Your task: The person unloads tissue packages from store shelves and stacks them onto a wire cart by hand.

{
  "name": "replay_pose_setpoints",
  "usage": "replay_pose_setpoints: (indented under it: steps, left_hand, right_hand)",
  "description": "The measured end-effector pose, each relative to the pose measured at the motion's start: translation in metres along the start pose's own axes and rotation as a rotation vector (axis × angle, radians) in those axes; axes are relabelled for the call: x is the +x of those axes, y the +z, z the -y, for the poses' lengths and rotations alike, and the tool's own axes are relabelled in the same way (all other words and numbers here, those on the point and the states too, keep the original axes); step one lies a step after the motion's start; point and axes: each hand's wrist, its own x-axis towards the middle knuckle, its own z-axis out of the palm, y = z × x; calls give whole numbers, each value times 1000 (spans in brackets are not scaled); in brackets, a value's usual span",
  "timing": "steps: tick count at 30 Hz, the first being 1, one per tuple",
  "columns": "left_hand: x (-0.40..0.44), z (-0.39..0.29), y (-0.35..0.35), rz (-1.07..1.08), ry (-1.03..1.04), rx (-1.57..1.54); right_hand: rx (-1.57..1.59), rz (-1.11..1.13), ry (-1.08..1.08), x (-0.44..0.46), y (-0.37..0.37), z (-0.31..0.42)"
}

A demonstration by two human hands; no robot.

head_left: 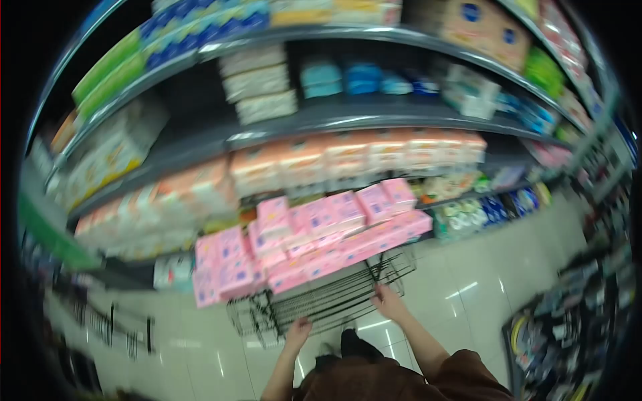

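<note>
A black wire rack (328, 291) stands low in front of me, below a stack of pink packages (334, 257). My left hand (300, 329) is closed at the rack's near left edge, with its fingers curled on the wire. At the near right edge, my right hand (386, 300) is also closed on the wire. The pink packages lie in rows beyond both hands, some raised on top of others, and spread to the left past the rack. Blur hides the finer detail of the fingers.
Store shelving (348, 123) curves across the view, filled with orange and white packs (307, 164). A green shelf end (57, 227) is at the left. Shiny floor tiles (468, 294) lie at the right, beside a dark display of goods (558, 334).
</note>
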Motion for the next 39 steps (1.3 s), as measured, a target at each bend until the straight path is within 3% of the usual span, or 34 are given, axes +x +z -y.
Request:
replay_pose_setpoints:
  steps: [1,2,3,4,5,8,9,13,15,18,19,20,21,24,28,31,32,33,34,35,36,38,39]
  left_hand:
    - [-20,-12,2,34,-244,-216]
    - [-37,-19,3,81,-316,-206]
    - [-50,-18,6,112,-398,-205]
    - [-60,-8,8,174,-398,-153]
    - [-65,-3,9,227,-391,-104]
    - [-59,-6,16,245,-384,-36]
    - [-56,-9,20,230,-388,-24]
    - [-21,-14,50,201,-229,-21]
    - [-4,-38,75,238,-178,48]
    - [18,-74,124,338,-92,114]
    - [20,-93,144,347,-81,167]
    - [22,-112,166,351,-72,219]
    - [31,-120,189,358,-48,251]
    - [46,-151,272,392,32,221]
    - [26,-225,364,337,125,90]
    - [62,-241,424,291,231,71]
    - [74,-256,438,237,289,83]
    - [72,-285,446,225,256,2]
    - [98,-293,450,172,330,61]
    - [102,-334,451,153,251,68]
    - [150,-329,453,12,377,98]
    - [191,-379,449,-193,555,269]
    - [173,-428,459,-239,536,186]
  right_hand:
    - [56,73,127,-30,1,-10]
    - [-134,126,173,-61,39,-91]
    - [-164,276,407,-104,49,-129]
    - [-282,247,433,-170,82,-210]
    - [-306,366,513,-228,80,-241]
    - [-237,781,363,-403,21,-263]
    - [-54,667,718,-441,18,-254]
    - [1062,127,1036,-513,53,-276]
    - [1130,-72,1120,-522,53,-284]
    - [494,-157,1177,-437,49,-293]
    - [513,10,1287,-401,40,-321]
    - [608,-132,1157,-385,37,-337]
    - [696,-101,1130,-357,-8,-305]
    - [806,-285,996,-319,-73,-289]
    - [847,-283,999,-342,-108,-313]
    - [754,-247,1069,-415,-80,-393]
    - [616,-78,902,-441,-89,-400]
    - [631,-135,1119,-454,-90,-400]
    - [603,-87,1189,-466,-96,-402]
    - [576,-36,1257,-478,-102,-403]
    - [549,18,1324,-490,-109,-403]
    - [853,-290,1485,-514,-78,-436]
    - [998,-462,1550,-531,-53,-457]
